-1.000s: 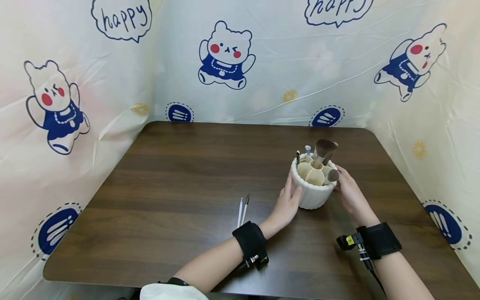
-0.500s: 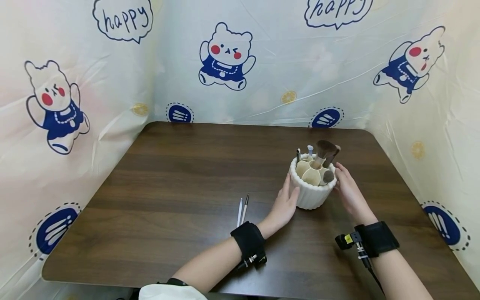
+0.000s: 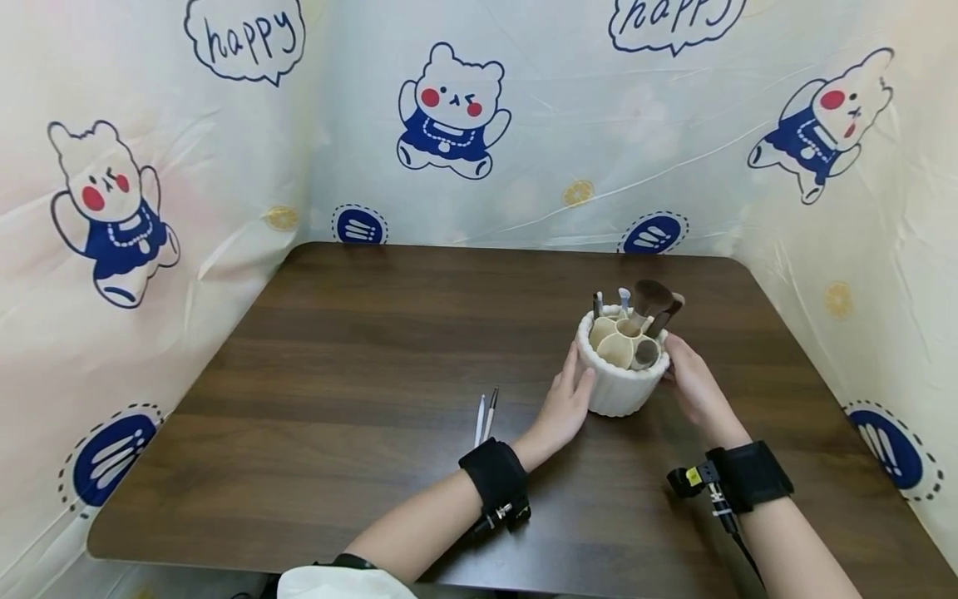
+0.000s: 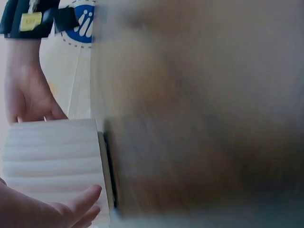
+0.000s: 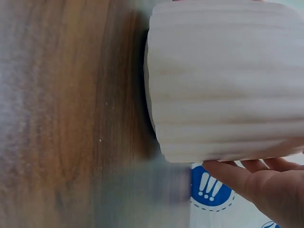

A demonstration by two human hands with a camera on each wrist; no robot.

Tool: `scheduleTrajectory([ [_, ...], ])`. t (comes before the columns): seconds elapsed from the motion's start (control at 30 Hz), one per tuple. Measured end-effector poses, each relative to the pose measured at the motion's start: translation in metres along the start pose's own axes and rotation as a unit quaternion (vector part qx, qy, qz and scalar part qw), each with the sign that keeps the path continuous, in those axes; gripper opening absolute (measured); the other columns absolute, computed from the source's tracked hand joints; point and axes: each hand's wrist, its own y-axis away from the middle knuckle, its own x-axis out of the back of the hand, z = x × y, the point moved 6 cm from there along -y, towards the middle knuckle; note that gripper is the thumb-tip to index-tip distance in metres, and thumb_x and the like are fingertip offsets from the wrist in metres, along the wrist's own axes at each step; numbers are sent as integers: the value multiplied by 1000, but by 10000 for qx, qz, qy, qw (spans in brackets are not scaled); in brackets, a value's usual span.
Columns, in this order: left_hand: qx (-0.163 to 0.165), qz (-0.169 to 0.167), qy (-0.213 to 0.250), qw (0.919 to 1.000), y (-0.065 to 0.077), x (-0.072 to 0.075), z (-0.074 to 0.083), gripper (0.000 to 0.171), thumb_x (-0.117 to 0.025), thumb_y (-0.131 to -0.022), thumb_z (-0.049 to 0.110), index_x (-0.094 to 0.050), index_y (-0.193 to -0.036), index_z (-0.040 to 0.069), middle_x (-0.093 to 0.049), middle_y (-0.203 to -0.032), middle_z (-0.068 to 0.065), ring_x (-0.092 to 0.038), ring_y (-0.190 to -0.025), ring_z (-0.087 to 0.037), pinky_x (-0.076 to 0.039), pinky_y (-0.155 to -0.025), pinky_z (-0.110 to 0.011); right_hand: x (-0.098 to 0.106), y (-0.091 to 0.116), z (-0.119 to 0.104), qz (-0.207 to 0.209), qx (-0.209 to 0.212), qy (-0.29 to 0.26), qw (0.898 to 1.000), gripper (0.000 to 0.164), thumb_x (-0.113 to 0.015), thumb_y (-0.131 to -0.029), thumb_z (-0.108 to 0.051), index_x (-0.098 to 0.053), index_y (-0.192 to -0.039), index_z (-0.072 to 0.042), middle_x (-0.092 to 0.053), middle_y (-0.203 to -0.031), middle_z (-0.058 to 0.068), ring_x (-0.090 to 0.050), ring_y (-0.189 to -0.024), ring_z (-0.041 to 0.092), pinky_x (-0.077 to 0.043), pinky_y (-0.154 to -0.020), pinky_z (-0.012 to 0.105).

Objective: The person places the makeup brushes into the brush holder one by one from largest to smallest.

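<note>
A white ribbed brush holder stands upright on the right part of the table, its inside split into cream round compartments. Makeup brushes poke out of it, among them a wide brown one and a grey-brown round one at the front. My left hand holds the holder's left side, thumb toward me. On the opposite side my right hand grips the wall; its farther fingers are hidden behind the holder in the head view. In the right wrist view, the right thumb and fingers lie along the ribbed wall.
Two slim pale sticks, one white and one dark-tipped, lie on the brown wooden table just beyond the left wristband. A printed curtain surrounds the table's back and sides.
The holder has turned a little between both hands: its front brush has shifted left and the back ones right. The hands have moved slightly left with it.
</note>
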Motion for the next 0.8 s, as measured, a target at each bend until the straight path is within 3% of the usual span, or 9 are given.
scheduleTrajectory([
  [0.13,-51,109,-161,9998,-7,9,-1,58,-26,-104,41,-9,-155,18,-22,-159,-9,-26,-144,-33,-26,-115,-53,-7,4,-2,-17,-70,-106,9999,68,-19,-104,-40,7,-151,1,-2,-159,25,-24,-144,26,-29,-114,44],
  [0.23,-83,162,-256,9995,-12,14,-2,56,-23,-105,40,-11,-155,17,-21,-160,-6,-27,-144,-33,-26,-115,-52,-11,6,-2,37,-132,-222,9997,67,-21,-104,-37,9,-151,1,4,-159,24,-5,-147,38,-14,-118,56],
  [0.37,-90,194,-249,9995,-13,17,-2,56,-22,-105,40,-11,-155,17,-20,-160,-5,-27,-144,-33,-26,-115,-52,-13,7,-4,122,-174,-254,9995,66,-21,-104,-36,7,-151,2,3,-159,24,-6,-147,38,-13,-118,56],
  [0.6,-15,228,-88,9997,-2,9,-2,59,-25,-104,41,-9,-155,14,-22,-158,-14,-26,-144,-34,-26,-115,-53,-14,3,-4,95,-167,-354,9992,66,-18,-104,-37,12,-151,-2,8,-159,21,-1,-147,35,-8,-119,53],
  [0.8,-98,139,-64,9998,-2,9,-2,58,-23,-104,43,-9,-155,17,-20,-160,-9,-25,-145,-33,-25,-115,-55,-15,2,-3,53,-149,-429,9990,63,-14,-105,-37,12,-151,-2,11,-160,17,3,-147,33,-6,-119,54],
])
